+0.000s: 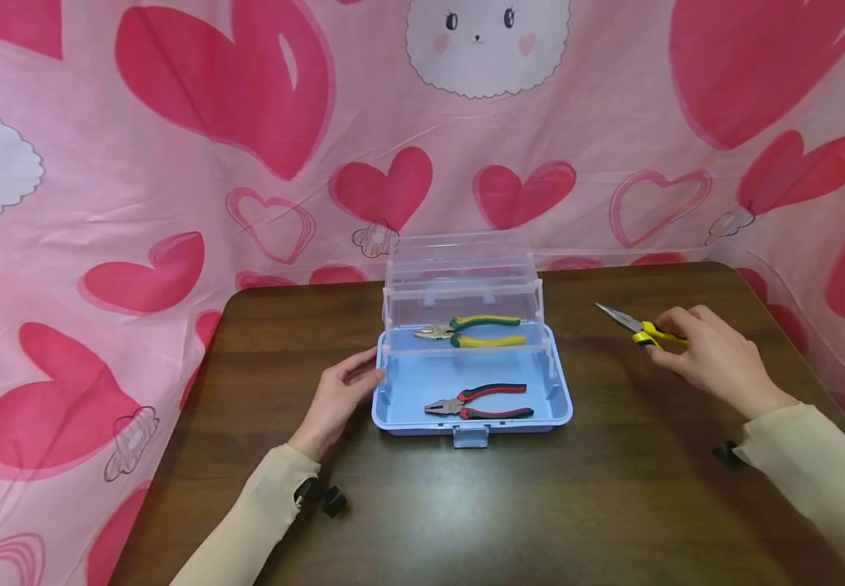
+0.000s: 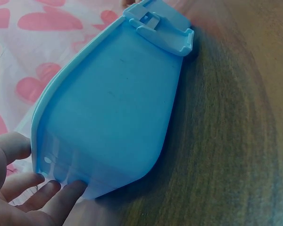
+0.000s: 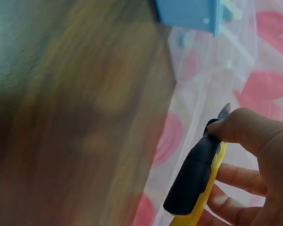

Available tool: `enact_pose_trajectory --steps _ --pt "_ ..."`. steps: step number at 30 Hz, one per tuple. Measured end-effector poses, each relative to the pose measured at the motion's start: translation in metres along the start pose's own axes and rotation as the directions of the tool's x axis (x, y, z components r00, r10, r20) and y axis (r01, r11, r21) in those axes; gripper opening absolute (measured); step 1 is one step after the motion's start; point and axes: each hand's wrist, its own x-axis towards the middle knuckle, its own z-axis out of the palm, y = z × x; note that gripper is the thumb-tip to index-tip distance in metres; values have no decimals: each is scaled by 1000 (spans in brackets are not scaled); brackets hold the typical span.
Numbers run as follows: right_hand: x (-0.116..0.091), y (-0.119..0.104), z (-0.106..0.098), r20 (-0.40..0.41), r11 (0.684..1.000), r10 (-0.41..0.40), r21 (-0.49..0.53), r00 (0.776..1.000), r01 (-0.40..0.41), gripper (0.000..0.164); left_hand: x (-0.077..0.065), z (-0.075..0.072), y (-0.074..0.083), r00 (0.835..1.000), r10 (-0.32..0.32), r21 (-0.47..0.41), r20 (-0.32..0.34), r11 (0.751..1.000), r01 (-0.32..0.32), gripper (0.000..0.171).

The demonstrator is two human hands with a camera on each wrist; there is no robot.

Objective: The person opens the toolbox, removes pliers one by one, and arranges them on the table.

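A blue toolbox point(image 1: 422, 370) stands on the table with its clear lid raised. My left hand point(image 1: 338, 403) holds its left end, thumb at the rim and fingertips against the outer end wall point(image 2: 19, 188). To the right of the box, my right hand point(image 1: 719, 354) grips needle-nose pliers point(image 1: 622, 318) by their yellow and black handles point(image 3: 191, 176), the tip pointing left and away. Combination pliers with red and black handles point(image 1: 492, 413) lie in the front of the box. Green and yellow combination pliers point(image 1: 492, 321) show behind the clear plastic farther back.
The clear lid and tray point(image 1: 466, 264) rise at the back of the box, close to the pink heart-patterned cloth point(image 1: 422, 122). A latch point(image 1: 470, 437) hangs on the front. Brown wooden table point(image 1: 422, 521) surrounds the box.
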Motion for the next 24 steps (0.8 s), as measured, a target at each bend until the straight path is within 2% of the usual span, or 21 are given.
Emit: enact_pose_trajectory --steps 11,20,24 --pt "-15 46 -1 71 987 159 -16 985 -159 53 1 -1 1 1000 -3 5 10 1000 3 54" --pt "-20 85 -3 109 961 278 -41 954 -275 59 1 0 1 1000 -9 -3 5 1000 9 52" --pt "-21 100 -2 118 941 338 -55 934 -334 62 0 -1 1 1000 -9 4 1 1000 9 53"
